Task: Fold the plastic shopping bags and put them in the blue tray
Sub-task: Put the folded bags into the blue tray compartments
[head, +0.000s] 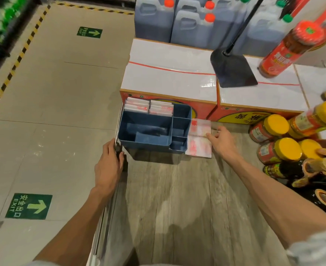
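The blue tray [145, 139] stands on the wooden counter, its large front compartment bare. Two stacks of folded white-and-red plastic bags [148, 107] fill its back compartments. A flat stack of white bags with red print [198, 139] lies on the counter just right of the tray. My right hand [222, 140] reaches onto that stack, fingertips touching the top bag's right edge. My left hand [109, 160] grips the metal rail and a dark knob at the counter's left edge, next to the tray's front left corner.
Cardboard boxes [170, 72] with white tops stand behind the tray, a black stand base [233, 70] on them. Dark jugs [191, 25] line the back. Yellow-lidded jars [275, 129] and bottles crowd the right. The floor with green exit signs [29, 206] lies left.
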